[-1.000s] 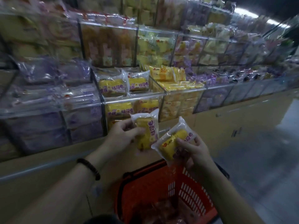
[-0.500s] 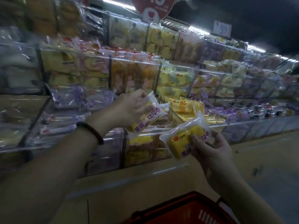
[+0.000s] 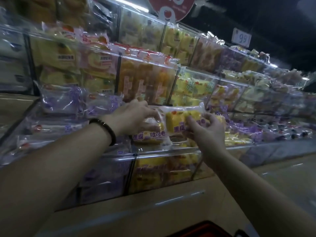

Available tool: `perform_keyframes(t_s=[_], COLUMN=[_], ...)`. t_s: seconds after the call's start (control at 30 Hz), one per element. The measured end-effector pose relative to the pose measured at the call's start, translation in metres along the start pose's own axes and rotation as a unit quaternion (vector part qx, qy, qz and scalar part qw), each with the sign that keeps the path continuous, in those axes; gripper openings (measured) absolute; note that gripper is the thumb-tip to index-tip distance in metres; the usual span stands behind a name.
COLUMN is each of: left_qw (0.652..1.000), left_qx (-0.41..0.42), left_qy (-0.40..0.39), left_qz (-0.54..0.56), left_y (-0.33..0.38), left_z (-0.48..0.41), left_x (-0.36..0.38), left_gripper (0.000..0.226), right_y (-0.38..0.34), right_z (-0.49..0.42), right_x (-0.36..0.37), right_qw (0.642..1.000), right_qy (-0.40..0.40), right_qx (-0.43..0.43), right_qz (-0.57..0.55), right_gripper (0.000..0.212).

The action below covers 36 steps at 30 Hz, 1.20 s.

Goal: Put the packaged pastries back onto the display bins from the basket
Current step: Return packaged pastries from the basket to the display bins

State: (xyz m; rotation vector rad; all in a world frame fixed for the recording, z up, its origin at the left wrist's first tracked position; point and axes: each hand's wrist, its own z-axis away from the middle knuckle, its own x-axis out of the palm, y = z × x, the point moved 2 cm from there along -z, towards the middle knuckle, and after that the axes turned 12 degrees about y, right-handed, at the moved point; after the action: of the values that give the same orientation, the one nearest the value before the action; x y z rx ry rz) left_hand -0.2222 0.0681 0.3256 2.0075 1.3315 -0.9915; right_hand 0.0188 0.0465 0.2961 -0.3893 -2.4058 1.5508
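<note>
Red round sign (image 3: 171, 9) at top; white price tag (image 3: 242, 39) to its right, lower; beige counter front (image 3: 153, 211) along bottom.

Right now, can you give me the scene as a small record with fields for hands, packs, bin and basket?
left hand: grips left pack, at the bin's top
right hand: pinches right pack, just above the bin
bin: clear, holds matching yellow packs
basket: red, only its rim shows, bottom edge
task state: both packs in hand, none released
</note>
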Motion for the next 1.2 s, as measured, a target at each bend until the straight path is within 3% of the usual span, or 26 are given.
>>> perform_keyframes(t_s=[0.03,0.1,0.17,0.23,0.3,0.37,0.43,0.6,0.7,0.83,1.1,1.2], left_qw=[1.000,1.000,0.999,0.998,0.995,0.992,0.991,0.991,0.991,0.988,0.994,0.998], left_qx=[0.000,-0.009,-0.018,-0.023,-0.026,-0.044,-0.057,-0.061,-0.063,-0.068,-0.071,-0.046], left_qy=[-0.003,-0.007,0.001,0.009,-0.008,-0.035,-0.042,0.021,0.028,0.008,-0.019,-0.034], left_qz=[0.000,0.018,0.038,0.065,0.095,0.110,0.117,0.115,0.119,0.141,0.079,0.027], left_y=[0.000,0.001,0.002,0.003,0.002,0.000,-0.002,-0.002,-0.002,0.001,0.008,0.018], left_z=[0.001,0.004,0.007,0.008,0.009,0.009,0.009,0.007,0.006,0.006,0.006,0.009], left_x=[0.000,-0.001,0.000,-0.001,-0.002,-0.004,-0.005,-0.010,-0.006,-0.002,-0.002,-0.008], left_gripper=[0.049,0.051,0.052,0.054,0.063,0.065,0.065,0.060,0.056,0.060,0.070,0.073], right_y=[0.003,0.007,0.002,-0.006,-0.006,-0.005,-0.006,-0.003,0.005,0.008,-0.005,-0.009], right_z=[-0.004,-0.007,-0.003,0.001,0.003,0.004,0.001,-0.004,-0.008,-0.019,-0.011,0.007], right_x=[0.006,0.016,0.019,0.021,0.020,0.017,0.016,0.015,0.012,0.026,0.019,-0.003], right_qw=[0.992,0.933,0.885,0.876,0.903,0.902,0.879,0.885,0.891,0.850,0.864,0.885], right_qy=[0.004,0.017,0.056,0.039,-0.051,-0.142,-0.178,-0.147,-0.165,-0.101,-0.168,-0.147], right_qx=[-0.038,-0.079,-0.144,-0.231,-0.223,-0.182,-0.189,-0.234,-0.173,-0.193,-0.153,-0.172], right_qz=[0.121,0.350,0.440,0.422,0.363,0.364,0.400,0.375,0.387,0.480,0.449,0.406], right_gripper=[0.043,0.052,0.058,0.048,0.046,0.060,0.076,0.063,0.053,0.062,0.070,0.080])
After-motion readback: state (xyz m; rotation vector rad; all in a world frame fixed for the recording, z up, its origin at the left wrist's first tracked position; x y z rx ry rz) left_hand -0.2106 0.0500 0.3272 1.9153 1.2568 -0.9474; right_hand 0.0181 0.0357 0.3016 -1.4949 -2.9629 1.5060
